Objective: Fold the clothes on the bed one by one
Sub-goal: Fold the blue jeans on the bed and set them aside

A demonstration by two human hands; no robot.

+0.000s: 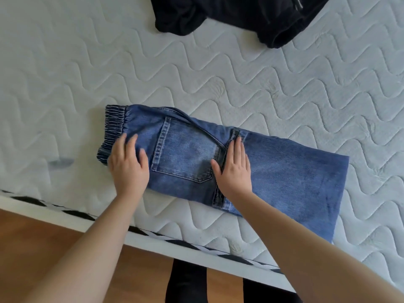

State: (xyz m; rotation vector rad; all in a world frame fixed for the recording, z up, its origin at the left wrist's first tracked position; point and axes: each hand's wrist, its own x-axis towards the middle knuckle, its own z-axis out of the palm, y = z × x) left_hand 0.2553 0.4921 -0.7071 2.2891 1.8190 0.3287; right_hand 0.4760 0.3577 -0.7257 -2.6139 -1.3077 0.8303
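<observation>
White quilted mattress (218, 68) with wavy stitching, wood floor (43, 237) showing below the near edge, black garment (229, 14) heaped at the far side and waiting its turn. Lying across the near half of the bed, close to the edge: blue jeans (273, 171), already doubled into a long band, elastic waistband (112, 125) to the left, back pocket (185, 154) facing up, folded end out to the right. Left hand (129, 167) down flat by the waistband, fingers loosely spread and a little blurred, gripping nothing as far as can be seen. Right hand (235, 169) laid flat just past the pocket, fingers straight and together along a dark seam, pressing rather than holding. Looks like smoothing ahead of the next fold. To do it well: sweep outward from the middle, push the trapped air and the diagonal ridge above the pocket out toward the edges, keep one palm as an anchor while the other travels. Best to square the long sides before bringing one end over, since thick denim holds a crooked crease. Fabric mid-blue and faded paler over the pocket, orange-tan stitching, darker gathered elastic, stiff and heavy by the look, unlikely to slide on the quilting.
</observation>
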